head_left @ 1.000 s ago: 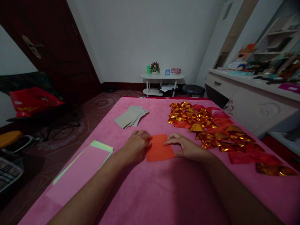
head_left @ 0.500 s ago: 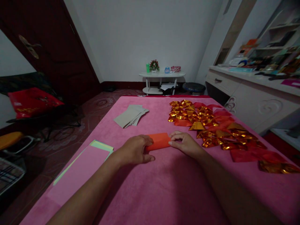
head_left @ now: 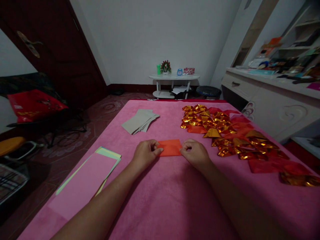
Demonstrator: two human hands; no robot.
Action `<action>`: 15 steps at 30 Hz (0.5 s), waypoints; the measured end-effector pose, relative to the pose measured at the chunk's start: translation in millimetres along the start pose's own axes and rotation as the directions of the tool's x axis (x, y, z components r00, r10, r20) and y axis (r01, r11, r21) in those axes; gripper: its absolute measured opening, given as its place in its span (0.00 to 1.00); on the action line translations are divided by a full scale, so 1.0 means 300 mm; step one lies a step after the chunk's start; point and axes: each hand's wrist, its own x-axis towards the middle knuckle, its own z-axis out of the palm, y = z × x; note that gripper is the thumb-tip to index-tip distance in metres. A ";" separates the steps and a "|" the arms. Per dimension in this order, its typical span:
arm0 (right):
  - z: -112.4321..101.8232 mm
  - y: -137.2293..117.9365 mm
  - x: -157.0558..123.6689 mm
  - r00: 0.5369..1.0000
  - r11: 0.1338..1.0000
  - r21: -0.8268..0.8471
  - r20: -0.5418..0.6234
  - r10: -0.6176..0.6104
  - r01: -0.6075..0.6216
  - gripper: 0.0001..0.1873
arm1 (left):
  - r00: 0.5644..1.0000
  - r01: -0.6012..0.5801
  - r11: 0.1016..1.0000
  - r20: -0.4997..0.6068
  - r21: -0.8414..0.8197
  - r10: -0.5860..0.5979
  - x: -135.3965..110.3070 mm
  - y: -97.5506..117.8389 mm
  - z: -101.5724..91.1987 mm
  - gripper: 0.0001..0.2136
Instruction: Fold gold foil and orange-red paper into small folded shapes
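Observation:
A folded orange paper (head_left: pixel 170 147) lies between my two hands, over the middle of the pink-covered table (head_left: pixel 160 200). My left hand (head_left: pixel 147 151) pinches its left end between thumb and fingers. At the right end, my right hand (head_left: pixel 195 151) is closed on the paper's edge, its fingers curled in. Beyond my left hand rests a fanned stack of grey paper sheets (head_left: pixel 140 120). To the right of my right hand spreads a group of folded gold foil and red paper pieces (head_left: pixel 212 133).
Pink, green and yellow paper sheets (head_left: pixel 87 180) lie at the table's left, beside my left forearm. Past the far edge stands a small white table (head_left: pixel 172 77) with a potted plant (head_left: pixel 165 66). A white cabinet (head_left: pixel 270 96) is at the right, a red bag (head_left: pixel 36 105) at the left.
My left hand has shifted from lying over the paper's left part to pinching its left end. The right hand keeps its hold. The view has tilted slightly.

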 end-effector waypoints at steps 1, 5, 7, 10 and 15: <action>0.002 -0.003 0.000 1.000 1.000 -0.024 -0.009 0.005 -0.005 0.11 | 1.000 0.011 1.000 -0.010 0.010 -0.011 0.000 0.001 0.001 0.10; 0.004 -0.014 0.000 0.999 0.995 -0.082 -0.023 0.046 -0.048 0.10 | 0.999 0.054 0.987 -0.014 0.150 -0.053 -0.004 0.024 -0.007 0.08; 0.004 -0.019 -0.001 0.998 0.992 -0.105 -0.018 0.066 -0.067 0.10 | 0.997 0.074 0.967 -0.006 0.244 -0.075 -0.006 0.039 -0.018 0.07; 0.006 -0.021 -0.004 0.995 0.985 -0.142 -0.033 0.092 -0.096 0.09 | 0.994 0.104 0.939 0.005 0.328 -0.112 -0.007 0.050 -0.037 0.08; 0.014 -0.021 -0.008 0.986 0.974 -0.173 -0.110 0.128 -0.145 0.17 | 0.993 0.113 0.912 -0.017 0.394 -0.116 -0.012 0.052 -0.046 0.21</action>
